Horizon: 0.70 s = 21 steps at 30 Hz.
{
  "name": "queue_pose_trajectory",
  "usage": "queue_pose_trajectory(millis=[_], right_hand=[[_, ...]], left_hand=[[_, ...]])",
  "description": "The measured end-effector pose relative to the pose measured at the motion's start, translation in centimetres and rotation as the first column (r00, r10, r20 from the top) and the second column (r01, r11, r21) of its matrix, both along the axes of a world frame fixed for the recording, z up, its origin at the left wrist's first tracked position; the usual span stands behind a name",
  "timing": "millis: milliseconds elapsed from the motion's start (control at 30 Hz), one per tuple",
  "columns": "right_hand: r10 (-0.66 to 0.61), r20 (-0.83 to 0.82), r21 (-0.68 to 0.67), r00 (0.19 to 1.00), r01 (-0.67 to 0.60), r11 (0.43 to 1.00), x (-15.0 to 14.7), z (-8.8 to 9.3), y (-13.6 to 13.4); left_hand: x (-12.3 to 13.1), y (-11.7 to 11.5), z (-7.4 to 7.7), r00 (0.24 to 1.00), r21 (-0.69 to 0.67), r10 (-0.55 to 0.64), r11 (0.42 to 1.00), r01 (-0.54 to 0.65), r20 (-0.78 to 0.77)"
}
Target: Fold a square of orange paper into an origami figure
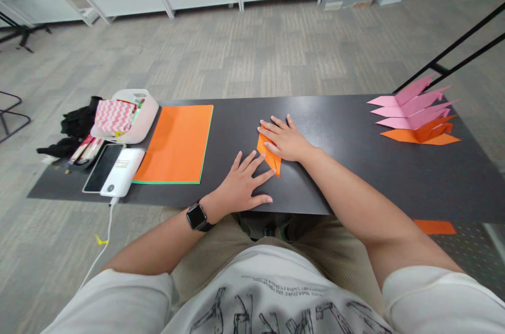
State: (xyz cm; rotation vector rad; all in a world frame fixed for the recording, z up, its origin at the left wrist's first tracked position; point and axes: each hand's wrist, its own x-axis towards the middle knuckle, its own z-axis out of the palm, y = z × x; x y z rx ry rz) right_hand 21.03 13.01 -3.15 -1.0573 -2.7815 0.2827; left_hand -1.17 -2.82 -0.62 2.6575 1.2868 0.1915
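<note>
A small folded piece of orange paper (273, 161) lies on the dark table (335, 113) in front of me. My right hand (287, 140) rests flat over its upper part, fingers spread. Beside its lower left edge is my left hand (245, 182), palm down with the fingers apart, its fingertips touching the paper. Part of the folded paper is hidden under my right hand. To the left lies a stack of orange sheets (181, 139) with a green edge showing beneath.
Pink folded birds (410, 108) and an orange one (424, 133) stand in a row at the far right. At the left are a white basket (147, 118), a phone (103, 168), a white power bank (122, 172) with a cable, and black items (79, 121).
</note>
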Motion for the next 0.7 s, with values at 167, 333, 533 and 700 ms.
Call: queue_pose_trajectory(millis=[167, 333, 533, 700], right_hand=[[0.001, -0.009, -0.003, 1.000, -0.001, 1.000, 0.02, -0.12, 0.10], [0.003, -0.019, 0.004, 1.000, -0.003, 1.000, 0.03, -0.19, 0.09], [0.001, -0.014, 0.012, 1.000, -0.001, 1.000, 0.00, -0.27, 0.11], [0.004, -0.003, 0.011, 1.000, -0.004, 1.000, 0.00, -0.22, 0.15]], left_hand=[[0.23, 0.11, 0.13, 0.999, 0.030, -0.033, 0.999, 0.032, 0.034], [0.50, 0.02, 0.41, 0.994, 0.020, -0.091, 0.996, 0.090, 0.059], [0.60, -0.41, 0.37, 0.996, -0.011, -0.080, 0.997, 0.081, 0.049], [0.29, -0.01, 0.88, 0.992, -0.040, -0.090, 0.995, 0.094, 0.086]])
